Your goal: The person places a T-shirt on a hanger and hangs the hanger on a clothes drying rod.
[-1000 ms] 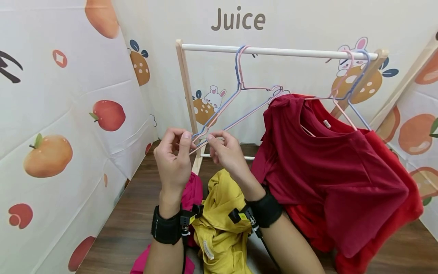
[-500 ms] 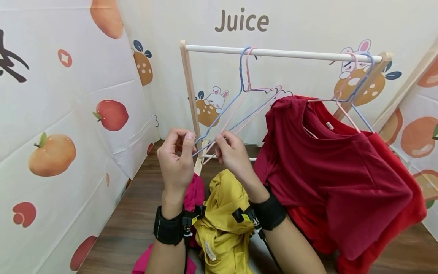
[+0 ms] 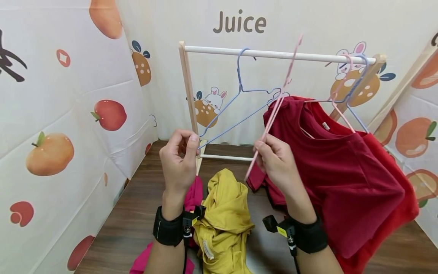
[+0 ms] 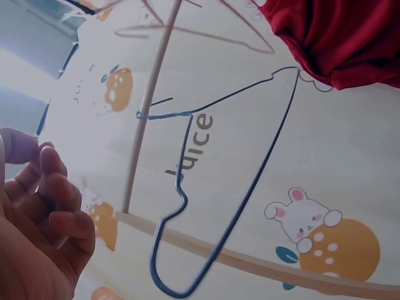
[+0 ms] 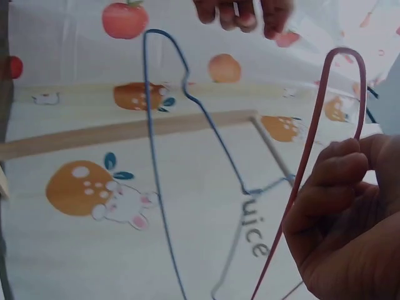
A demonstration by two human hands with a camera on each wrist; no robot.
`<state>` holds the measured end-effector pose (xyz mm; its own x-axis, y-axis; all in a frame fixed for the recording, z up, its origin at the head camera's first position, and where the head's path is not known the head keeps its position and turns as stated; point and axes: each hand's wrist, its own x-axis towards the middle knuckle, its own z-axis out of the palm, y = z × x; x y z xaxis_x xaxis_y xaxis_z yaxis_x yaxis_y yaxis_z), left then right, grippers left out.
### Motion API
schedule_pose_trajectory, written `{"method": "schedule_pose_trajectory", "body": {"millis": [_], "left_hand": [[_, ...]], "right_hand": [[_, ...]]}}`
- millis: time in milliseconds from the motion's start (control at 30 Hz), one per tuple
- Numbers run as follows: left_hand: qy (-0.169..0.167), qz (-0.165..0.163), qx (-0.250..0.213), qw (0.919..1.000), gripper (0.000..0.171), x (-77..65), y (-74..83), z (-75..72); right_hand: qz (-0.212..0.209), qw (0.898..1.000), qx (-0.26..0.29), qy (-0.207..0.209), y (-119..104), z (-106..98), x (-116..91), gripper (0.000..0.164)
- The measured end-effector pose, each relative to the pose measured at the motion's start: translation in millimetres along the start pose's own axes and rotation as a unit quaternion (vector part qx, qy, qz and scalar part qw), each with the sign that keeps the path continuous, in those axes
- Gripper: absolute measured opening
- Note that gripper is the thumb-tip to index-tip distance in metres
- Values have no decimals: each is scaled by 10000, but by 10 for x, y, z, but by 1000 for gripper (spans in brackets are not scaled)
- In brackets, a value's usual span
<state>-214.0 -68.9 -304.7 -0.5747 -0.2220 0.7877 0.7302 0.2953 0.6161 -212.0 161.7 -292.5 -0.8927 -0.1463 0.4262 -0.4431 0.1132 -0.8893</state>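
In the head view my right hand (image 3: 278, 161) pinches one end of a pink wire hanger (image 3: 272, 117). The hanger tilts steeply, its hook rising in front of the rail and clear of it. Fingers curl over that same hanger's rounded end in the right wrist view. A bare blue hanger (image 3: 239, 78) hangs by its hook from the rail (image 3: 212, 50). Close to its lower left end is my left hand (image 3: 179, 161), fingers loosely bent. The left wrist view shows this hand holding nothing, apart from the blue hanger (image 4: 248, 187).
On the rack's right side a dark red shirt (image 3: 325, 163) and a bright red shirt (image 3: 407, 194) hang on pink and blue hangers. A crumpled yellow shirt (image 3: 226, 213) lies on the wooden table (image 3: 137, 213), with a magenta garment (image 3: 194, 192) beside it. Printed cloth stands behind and left.
My right hand has pulled the pink hanger off the rail and carried it right, away from the blue one. The left hand stays at the blue hanger's end.
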Motion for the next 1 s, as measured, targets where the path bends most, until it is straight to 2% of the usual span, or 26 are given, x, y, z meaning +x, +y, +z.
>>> {"method": "schedule_pose_trajectory", "body": {"millis": [100, 200, 267, 333, 367, 400, 433, 467, 533, 600, 633, 667, 700, 767, 867, 933, 1000], "left_hand": [[-198, 114, -19, 9997, 20, -9, 10, 6], [-695, 218, 39, 9973, 23, -19, 28, -8], [-1282, 212, 110, 9915, 25, -30, 42, -22], [-2070, 75, 257, 9780, 26, -42, 63, -36], [-2514, -68, 334, 9673, 26, -49, 71, -41], [-2978, -259, 451, 9532, 25, -56, 76, -45], [-3446, -471, 624, 9355, 25, -62, 77, -45], [-3905, -675, 814, 9145, 24, -66, 75, -45], [-4712, -1129, 1199, 8665, 21, -82, 47, -49], [-5277, -1460, 1524, 8228, 19, -101, -2, -45], [-5463, -1541, 1660, 8064, 18, -110, -31, -40], [-5612, -1611, 1726, 7933, 18, -119, -61, -34], [-5719, -1681, 1771, 7831, 18, -129, -95, -27], [-5899, -1713, 1800, 7683, 20, -142, -153, -5], [-6157, -1830, 1670, 7481, 20, -152, -232, 14], [-6276, -2014, 1551, 7358, 20, -153, -280, 11], [-6302, -2227, 1458, 7294, 22, -149, -321, -12]], "right_hand": [[-497, 9987, 87, -66, -40, -169, -161, 25], [-1232, 9908, 515, -211, -47, -321, -301, 26], [-1742, 9802, 874, -349, -38, -416, -378, 29], [-2141, 9683, 1185, -511, -36, -501, -441, 32], [-2295, 9630, 1286, -584, -43, -539, -465, 33], [-2460, 9565, 1412, -678, -51, -574, -487, 33], [-2576, 9521, 1470, -742, -70, -606, -510, 34], [-2661, 9485, 1526, -794, -91, -634, -529, 34], [-2787, 9416, 1666, -891, -144, -675, -566, 33], [-2872, 9327, 1924, -1026, -196, -704, -596, 31], [-2904, 9279, 2068, -1088, -219, -714, -609, 29], [-2934, 9228, 2217, -1152, -238, -722, -621, 28], [-2966, 9174, 2363, -1209, -255, -730, -632, 27], [-2967, 9083, 2663, -1267, -278, -748, -656, 26], [-2977, 9037, 2836, -1193, -294, -796, -703, 26], [-2972, 9013, 2940, -1130, -292, -835, -735, 26], [-3028, 8987, 2974, -1103, -279, -868, -753, 26]]}}
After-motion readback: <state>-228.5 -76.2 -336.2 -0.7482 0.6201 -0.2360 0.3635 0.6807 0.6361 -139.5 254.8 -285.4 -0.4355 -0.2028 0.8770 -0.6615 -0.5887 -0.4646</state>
